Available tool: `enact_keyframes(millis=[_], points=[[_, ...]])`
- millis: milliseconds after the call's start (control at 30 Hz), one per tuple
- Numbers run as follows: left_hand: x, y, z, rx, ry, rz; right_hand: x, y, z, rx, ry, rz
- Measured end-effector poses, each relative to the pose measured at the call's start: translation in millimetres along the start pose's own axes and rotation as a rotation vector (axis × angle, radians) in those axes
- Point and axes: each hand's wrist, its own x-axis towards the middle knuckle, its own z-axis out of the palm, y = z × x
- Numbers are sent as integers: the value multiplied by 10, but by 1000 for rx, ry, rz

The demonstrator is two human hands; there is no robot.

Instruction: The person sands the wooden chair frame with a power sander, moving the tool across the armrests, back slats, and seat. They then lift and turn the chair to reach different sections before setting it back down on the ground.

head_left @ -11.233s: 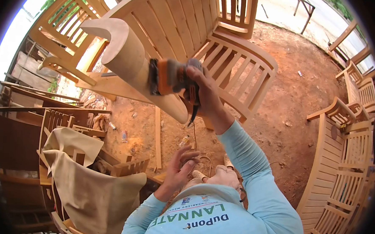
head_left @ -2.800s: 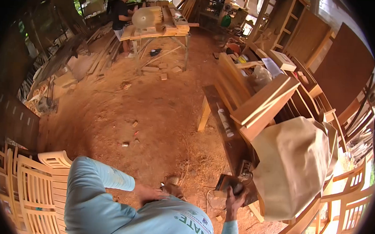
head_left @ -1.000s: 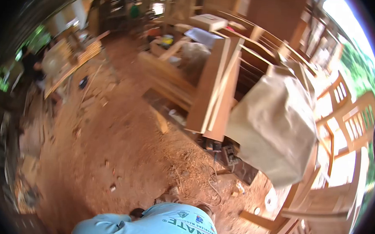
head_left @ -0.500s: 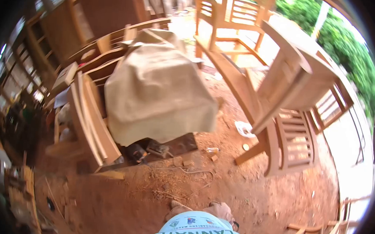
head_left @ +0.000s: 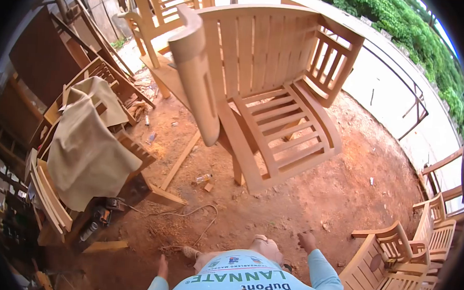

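My right hand [head_left: 306,242] hangs low at my right side, over the red dirt floor, touching nothing; its fingers are too small and blurred to read. On the other side my left hand [head_left: 163,267] hangs by my shirt, with its fingers stretched out and nothing in it. Ahead of me stands a large slatted wooden bench [head_left: 268,52] with a curved armrest and a slatted seat. To the left a beige cloth [head_left: 87,148] drapes over a workbench and wooden pieces. A power tool [head_left: 95,223] lies at the workbench's near edge.
Wooden chairs [head_left: 383,263] stand at the lower right. Another wooden chair [head_left: 171,8] is behind the bench. A cord [head_left: 208,207] curls on the dirt near a small wood block [head_left: 208,187]. A metal railing [head_left: 388,61] runs along the right, with greenery beyond.
The view has turned right, so the cloth-covered workbench sits further left and the slatted bench is nearer the centre. Both my hands have come into view beside my shirt.
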Motion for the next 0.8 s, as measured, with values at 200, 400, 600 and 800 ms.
enact_keyframes(millis=[200,400,600,800], points=[[-1400,1710,2169,440,-225,245,-4,-400,-644,-170,-11,-199],[-1034,1905,3254,417,-335,412,173,-663,-921,113,-157,-193],[-689,2221,3975,-67,-451,62,896,-1113,-1846,272,-189,-175],[-825,2417,4689,-178,-223,-60,1339,-1766,-3121,274,70,-210]])
